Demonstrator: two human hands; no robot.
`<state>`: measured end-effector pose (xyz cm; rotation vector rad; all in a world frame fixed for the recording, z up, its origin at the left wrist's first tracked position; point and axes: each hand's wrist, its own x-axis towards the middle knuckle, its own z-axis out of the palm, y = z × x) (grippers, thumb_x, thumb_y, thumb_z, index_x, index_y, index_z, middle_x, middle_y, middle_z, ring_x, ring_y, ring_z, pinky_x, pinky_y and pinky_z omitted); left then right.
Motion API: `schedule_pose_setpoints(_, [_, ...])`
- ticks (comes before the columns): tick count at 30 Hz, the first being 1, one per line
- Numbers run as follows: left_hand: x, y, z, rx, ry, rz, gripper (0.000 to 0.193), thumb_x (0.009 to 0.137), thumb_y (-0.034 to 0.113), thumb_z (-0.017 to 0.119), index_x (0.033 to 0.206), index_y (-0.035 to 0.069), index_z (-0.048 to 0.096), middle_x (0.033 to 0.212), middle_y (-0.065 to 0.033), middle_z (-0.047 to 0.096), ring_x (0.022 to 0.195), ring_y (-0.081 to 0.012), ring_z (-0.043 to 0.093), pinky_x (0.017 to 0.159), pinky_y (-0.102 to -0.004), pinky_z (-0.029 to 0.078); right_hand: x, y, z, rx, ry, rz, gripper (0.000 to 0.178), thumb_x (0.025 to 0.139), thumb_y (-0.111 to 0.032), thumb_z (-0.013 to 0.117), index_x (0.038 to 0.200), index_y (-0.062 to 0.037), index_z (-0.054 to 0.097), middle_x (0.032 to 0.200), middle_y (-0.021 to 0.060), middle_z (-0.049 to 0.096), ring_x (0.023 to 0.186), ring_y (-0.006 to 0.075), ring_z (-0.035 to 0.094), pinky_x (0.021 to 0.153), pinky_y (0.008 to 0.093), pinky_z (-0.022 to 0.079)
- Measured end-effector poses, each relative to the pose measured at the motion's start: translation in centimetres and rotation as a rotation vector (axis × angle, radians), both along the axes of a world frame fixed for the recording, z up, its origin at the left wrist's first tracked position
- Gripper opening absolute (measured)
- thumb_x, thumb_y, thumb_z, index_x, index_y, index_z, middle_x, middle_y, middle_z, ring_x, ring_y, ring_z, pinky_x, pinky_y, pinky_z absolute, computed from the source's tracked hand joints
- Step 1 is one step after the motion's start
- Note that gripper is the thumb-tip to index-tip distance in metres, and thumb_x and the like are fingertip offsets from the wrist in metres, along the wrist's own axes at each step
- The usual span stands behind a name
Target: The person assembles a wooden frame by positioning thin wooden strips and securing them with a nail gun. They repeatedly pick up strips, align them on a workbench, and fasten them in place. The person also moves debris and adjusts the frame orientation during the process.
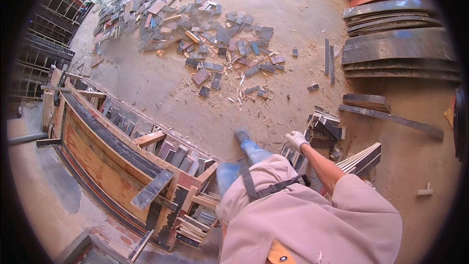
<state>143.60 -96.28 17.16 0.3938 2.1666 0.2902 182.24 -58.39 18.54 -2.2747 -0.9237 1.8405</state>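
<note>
My right hand [295, 140], in a pale work glove, hangs out in front of my right side with its fingers curled closed. Nothing shows sticking out of it. Closest to that hand is a stack of dark-faced board strips [323, 129], standing on the floor just to its right. Below the forearm a bundle of long plywood strips [362, 160] shows pale layered edges. My left hand is out of view, and so is most of my left arm.
Scrap board pieces [229, 44] lie scattered with shavings ahead. To the left runs a long wooden bench-like frame [105, 149] with offcuts along its side. Curved dark boards [398, 46] are stacked at right. A long strip [391, 121] lies on the floor.
</note>
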Motion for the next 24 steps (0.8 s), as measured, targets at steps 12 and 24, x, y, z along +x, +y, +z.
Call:
schedule_pose_setpoints(12, [-14.5, 29.2, -4.6, 0.170, -0.092, 0.384, 0.030, 0.096, 0.031, 0.065, 0.109, 0.005, 0.073, 0.094, -0.0079, 0.072, 0.076, -0.0153, 0.070, 0.058, -0.0342, 0.056, -8.2, 20.5, -1.3, 0.190, -0.259, 0.237, 0.026, 0.095, -0.026, 0.063, 0.099, -0.0026, 0.074, 0.088, 0.0109, 0.076, 0.074, 0.0170, 0.071, 0.068, 0.0349, 0.055])
schedule_pose_setpoints(24, [-24.4, 63.4, -7.0, 0.179, -0.182, 0.076, 0.034, 0.097, 0.021, 0.071, 0.124, 0.001, 0.065, 0.104, -0.0102, 0.071, 0.084, -0.0148, 0.068, 0.068, -0.0300, 0.058, -16.7, 42.7, -5.9, 0.240, -0.277, 0.206, 0.035, 0.092, -0.039, 0.064, 0.105, -0.0082, 0.075, 0.103, 0.0165, 0.075, 0.099, 0.0330, 0.071, 0.086, 0.0423, 0.054])
